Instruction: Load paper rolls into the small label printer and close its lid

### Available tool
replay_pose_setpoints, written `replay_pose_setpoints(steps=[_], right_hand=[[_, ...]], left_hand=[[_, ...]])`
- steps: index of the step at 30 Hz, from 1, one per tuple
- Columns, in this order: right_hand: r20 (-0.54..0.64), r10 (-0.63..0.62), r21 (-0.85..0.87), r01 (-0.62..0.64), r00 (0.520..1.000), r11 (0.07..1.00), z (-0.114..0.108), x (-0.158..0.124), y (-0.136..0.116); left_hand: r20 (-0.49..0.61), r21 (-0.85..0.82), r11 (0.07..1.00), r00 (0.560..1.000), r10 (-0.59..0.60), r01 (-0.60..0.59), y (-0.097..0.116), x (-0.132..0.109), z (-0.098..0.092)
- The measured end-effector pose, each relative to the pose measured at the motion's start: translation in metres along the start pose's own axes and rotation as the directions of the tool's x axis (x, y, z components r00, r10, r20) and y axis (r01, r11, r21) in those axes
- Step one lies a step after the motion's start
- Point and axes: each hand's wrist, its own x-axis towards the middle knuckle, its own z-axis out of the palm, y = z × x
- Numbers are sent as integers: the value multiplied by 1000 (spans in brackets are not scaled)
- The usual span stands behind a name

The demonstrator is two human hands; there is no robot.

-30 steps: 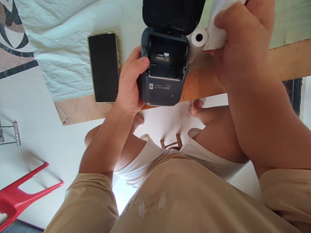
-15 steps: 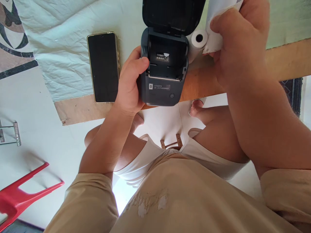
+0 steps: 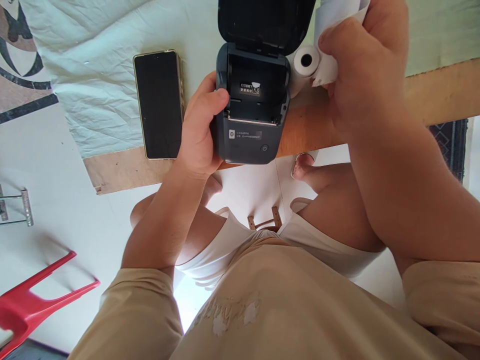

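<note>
My left hand (image 3: 202,125) grips the left side of a small dark label printer (image 3: 245,150), its thumb on the edge. The printer's black lid (image 3: 264,22) stands open, and no roll sits in its paper bay. At the upper right, my right hand (image 3: 369,65) is closed on white paper (image 3: 333,17) with a torn end near the fingertips; part of it is hidden by the hand. Between printer and right hand lies a white paper roll (image 3: 300,80), its dark core hole facing me.
A phone (image 3: 157,105) with a dark screen lies left of the printer on the pale green cloth (image 3: 97,65). The wooden table edge (image 3: 120,170) runs below. On the floor at left are a red plastic stool (image 3: 30,305) and a metal-legged piece (image 3: 18,207).
My right hand has shifted slightly left with the paper, closer to the roll and printer. My left hand and the printer are almost unmoved.
</note>
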Motion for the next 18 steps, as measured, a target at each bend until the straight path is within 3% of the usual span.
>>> replay_pose_setpoints(steps=[9,18], right_hand=[[6,-7,-103,7,1000,995,2,-1,-1],[4,-1,-82,2,1000,997,5,-3,-6]], left_hand=[[1,-52,999,1000,4,-4,-1,0,2],[12,-12,1000,1000,-20,20,1,-1,1]])
